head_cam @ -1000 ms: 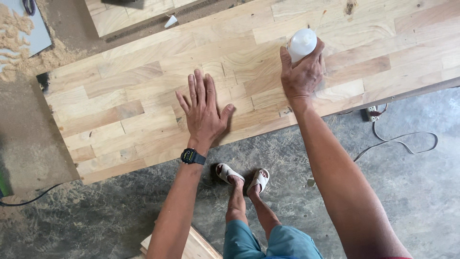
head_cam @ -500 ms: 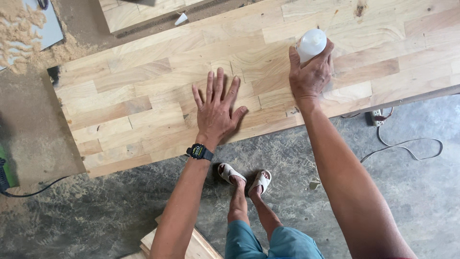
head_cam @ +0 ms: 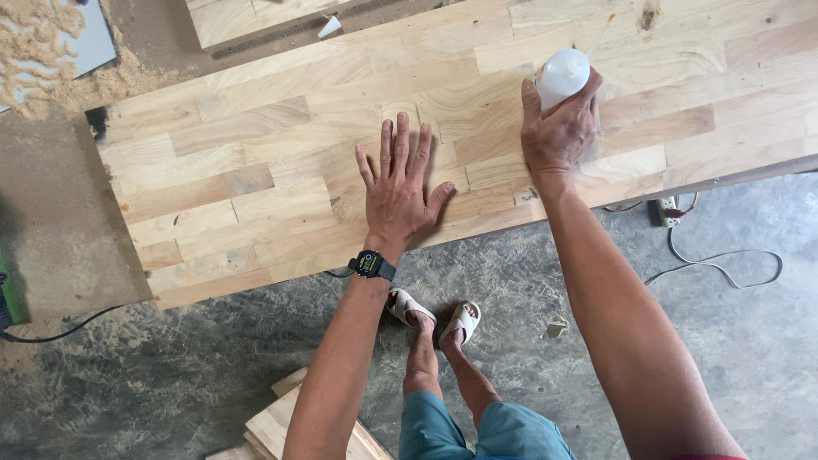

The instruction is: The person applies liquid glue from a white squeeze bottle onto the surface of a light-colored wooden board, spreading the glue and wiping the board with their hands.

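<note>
White plastic squeeze bottle (head_cam: 561, 77) is standing on the finger-jointed wood panel (head_cam: 256, 153), right hand (head_cam: 558, 136) wrapping its lower body; likely light, soft-walled, best gripped mid-body. Left hand (head_cam: 399, 192) is lying flat, fingers spread, pressing the panel

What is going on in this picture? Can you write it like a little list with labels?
Place: workshop with a concrete floor
Big thing: long wooden panel made of many joined pieces
Left hand: flat on the panel, fingers spread
Right hand: gripping a white bottle against the panel
Wrist: black watch on the left arm
Floor: sawdust, a power strip, a grey cable
Feet: pale sandals
</note>
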